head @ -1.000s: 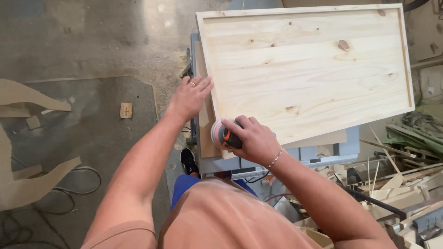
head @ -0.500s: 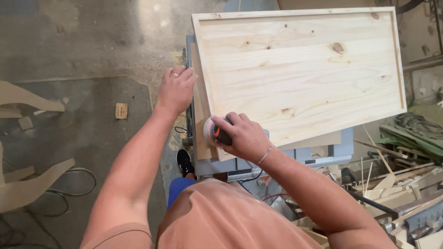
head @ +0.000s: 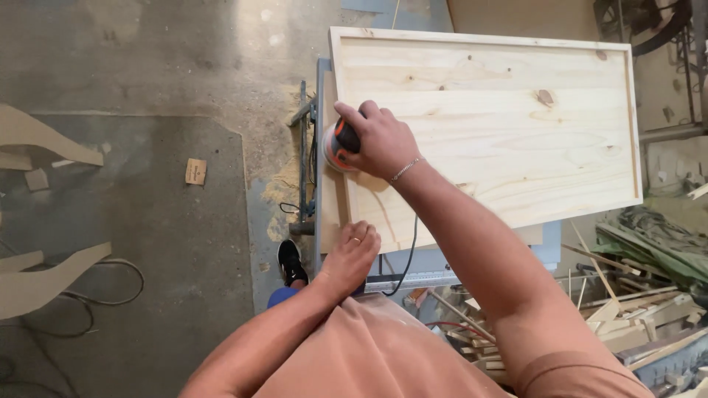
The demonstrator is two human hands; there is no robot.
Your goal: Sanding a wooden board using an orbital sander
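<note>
Right hand (head: 380,144) is gripping the sander (head: 338,147) tight, pressing it on the wooden panel's (head: 501,125) left edge; left hand (head: 352,250), fingers loosely together, is bracing the near corner.

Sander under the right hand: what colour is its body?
Orange and black, with a pale round pad; the sander shows in the head view, gripped by the right hand.

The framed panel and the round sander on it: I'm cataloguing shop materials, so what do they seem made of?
The framed panel looks like bare, unfinished softwood, probably pine: pale, with knots and flowing grain. The round sander, gripped by the right hand, seems to be orange and black plastic; its pad is hidden. The left hand rests at the panel's near corner.
</note>
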